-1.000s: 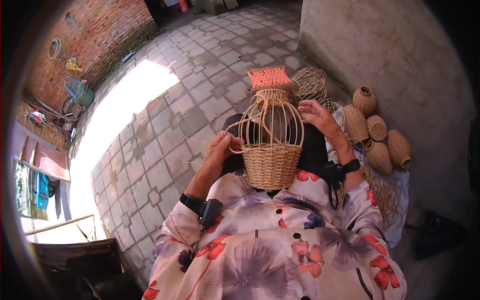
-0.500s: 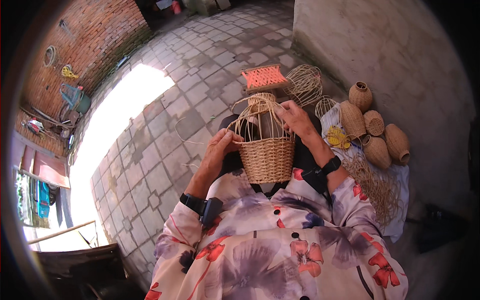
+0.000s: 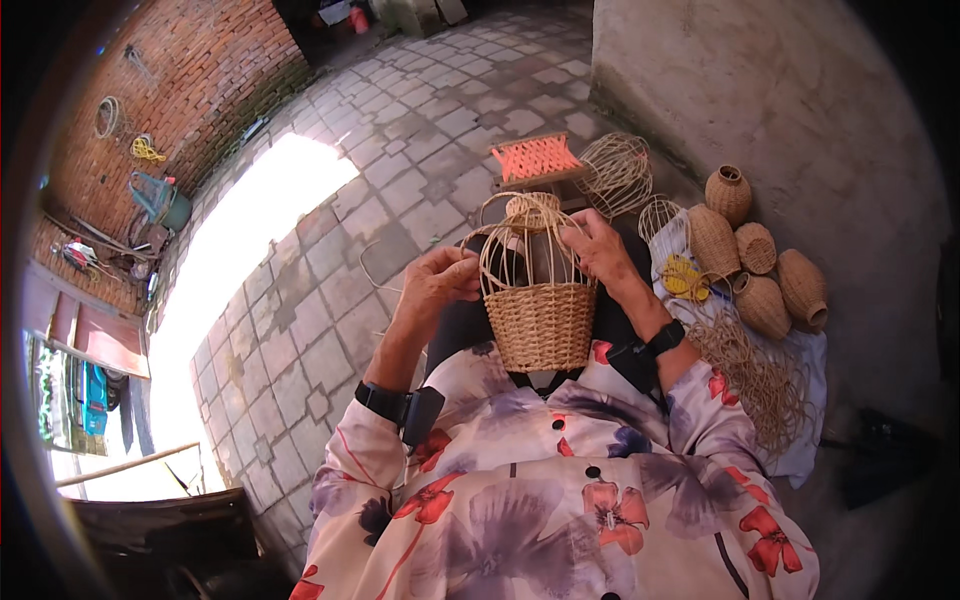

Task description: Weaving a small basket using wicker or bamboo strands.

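A partly woven wicker basket (image 3: pixel 541 326) stands between my knees, its lower body tightly woven and its bare upright strands curving up to a narrow woven neck. My right hand (image 3: pixel 604 262) is closed round the upright strands at the basket's upper right. At the basket's left, my left hand (image 3: pixel 443 281) is pinched, seemingly on a thin wicker strand beside the uprights; its fingertips partly hide the strand. A loose loop of strand arches over the basket's upper left.
A small stool (image 3: pixel 537 158) with an orange corded seat stands beyond the basket. To the right are open wicker frames (image 3: pixel 613 172), several finished vase-shaped baskets (image 3: pixel 713 241), a yellow bundle (image 3: pixel 682 277) and loose strands (image 3: pixel 752 365) on a white sheet. A wall (image 3: pixel 770 110) rises behind them.
My left hand has moved slightly up and away from the woven rim, and its fingers have turned. My right hand keeps its hold on the uprights. The view has shifted a little.
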